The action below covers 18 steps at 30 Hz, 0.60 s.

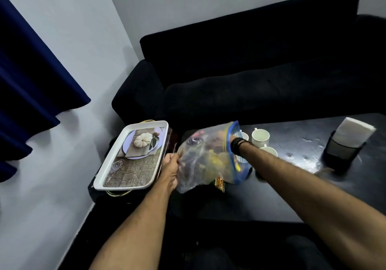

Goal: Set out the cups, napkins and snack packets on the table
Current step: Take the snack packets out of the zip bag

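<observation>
Snack packets (217, 161), yellow and dark-wrapped, bunched inside a clear plastic zip bag with a blue seal strip (205, 156), held above the near-left corner of the dark glossy table (292, 175). Left hand (170, 165) pinched shut on the bag's closed bottom end at 9 o'clock of the bag. Right hand (226, 142) pushed in through the bag's open blue-rimmed mouth at 3 o'clock, hidden past the black wristband (237, 146); fingers blurred behind the plastic, so grip impossible to tell. One orange-patterned packet (219, 183) showing at 6 o'clock below the bag's lower edge; cannot tell whether lying on the table or hanging from the bag. Three white ceramic cups on the table at 3 o'clock of the bag: one upright and plain to see (260, 137), one partly hidden behind the bag's mouth (244, 136), one just behind the right forearm (269, 151). White paper napkins (355, 133) standing tilted in a dark round holder (340, 152) farther toward 3 o'clock on the table, well apart from the cups. White rectangular tray with a printed pumpkin picture (131, 154) at 9 o'clock of the left hand, resting on a dark low stand beside the table. Black upholstered sofa (250, 60) at 12 o'clock behind the table; dark blue curtain (31, 71) at 10 o'clock.
</observation>
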{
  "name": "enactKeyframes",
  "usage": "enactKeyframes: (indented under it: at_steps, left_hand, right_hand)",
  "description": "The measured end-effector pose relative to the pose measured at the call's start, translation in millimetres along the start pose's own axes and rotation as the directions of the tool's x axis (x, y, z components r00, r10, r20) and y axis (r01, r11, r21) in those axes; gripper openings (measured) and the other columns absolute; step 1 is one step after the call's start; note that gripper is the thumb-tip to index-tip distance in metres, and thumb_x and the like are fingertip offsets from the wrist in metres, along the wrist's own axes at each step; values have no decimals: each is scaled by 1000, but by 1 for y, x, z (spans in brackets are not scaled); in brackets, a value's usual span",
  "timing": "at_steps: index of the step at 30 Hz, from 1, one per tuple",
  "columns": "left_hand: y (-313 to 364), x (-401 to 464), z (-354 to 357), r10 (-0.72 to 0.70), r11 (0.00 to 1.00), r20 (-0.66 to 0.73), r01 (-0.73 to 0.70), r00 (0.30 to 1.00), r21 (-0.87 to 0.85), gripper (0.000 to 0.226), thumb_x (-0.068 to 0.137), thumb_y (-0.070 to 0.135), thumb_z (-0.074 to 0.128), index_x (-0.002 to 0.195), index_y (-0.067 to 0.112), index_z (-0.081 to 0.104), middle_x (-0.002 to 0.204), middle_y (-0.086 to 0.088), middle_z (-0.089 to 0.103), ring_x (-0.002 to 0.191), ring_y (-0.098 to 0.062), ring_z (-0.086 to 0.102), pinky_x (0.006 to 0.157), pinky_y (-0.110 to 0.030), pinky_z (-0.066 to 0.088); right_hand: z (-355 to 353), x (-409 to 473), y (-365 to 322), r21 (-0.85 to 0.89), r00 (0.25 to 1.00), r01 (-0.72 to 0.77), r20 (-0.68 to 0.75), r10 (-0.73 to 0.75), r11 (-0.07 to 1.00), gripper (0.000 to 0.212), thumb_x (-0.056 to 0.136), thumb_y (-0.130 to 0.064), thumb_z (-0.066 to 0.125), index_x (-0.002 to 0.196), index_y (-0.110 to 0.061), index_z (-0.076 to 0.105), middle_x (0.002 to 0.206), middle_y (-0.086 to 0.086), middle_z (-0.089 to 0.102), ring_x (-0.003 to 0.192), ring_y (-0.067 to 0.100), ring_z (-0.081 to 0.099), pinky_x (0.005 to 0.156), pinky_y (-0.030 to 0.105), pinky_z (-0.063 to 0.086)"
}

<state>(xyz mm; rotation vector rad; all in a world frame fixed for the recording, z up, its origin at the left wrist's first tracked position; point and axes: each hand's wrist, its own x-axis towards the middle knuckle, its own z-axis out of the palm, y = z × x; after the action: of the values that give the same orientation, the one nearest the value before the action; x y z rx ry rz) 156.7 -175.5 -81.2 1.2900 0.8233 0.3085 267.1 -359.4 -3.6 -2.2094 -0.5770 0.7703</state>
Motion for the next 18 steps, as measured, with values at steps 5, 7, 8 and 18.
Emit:
enactKeyframes:
  at_steps: [5,7,8,18]
  left_hand:
    - [6,2,10,27,980,149,-56,988,192,18,98,17,57,83,8,51,73,-1,57,60,-10,57,49,-23,47]
    - [8,5,9,19,962,203,-74,979,265,16,96,15,61,85,8,52,77,-4,59,67,-14,58,56,-27,51]
    - [8,6,8,21,953,215,-85,976,292,13,93,13,63,88,6,54,80,-5,60,71,-17,59,61,-31,53]
    - [6,11,13,187,935,1,-178,982,307,20,90,-4,55,76,10,50,80,-3,57,68,-12,53,56,-22,46]
  right_hand:
    - [34,-1,-6,421,974,218,-158,-165,880,18,88,-34,67,102,-23,63,113,13,68,102,32,67,71,38,59]
    - [40,5,-5,381,967,228,-199,-161,896,26,83,-37,72,102,-23,62,112,9,69,101,26,68,74,31,57]
    - [42,10,-5,361,965,221,-213,-151,906,33,81,-37,75,106,-19,62,112,9,69,99,24,68,78,32,58]
    - [39,46,9,345,943,82,-330,39,935,38,98,-17,53,132,0,55,134,21,56,126,33,52,97,23,40]
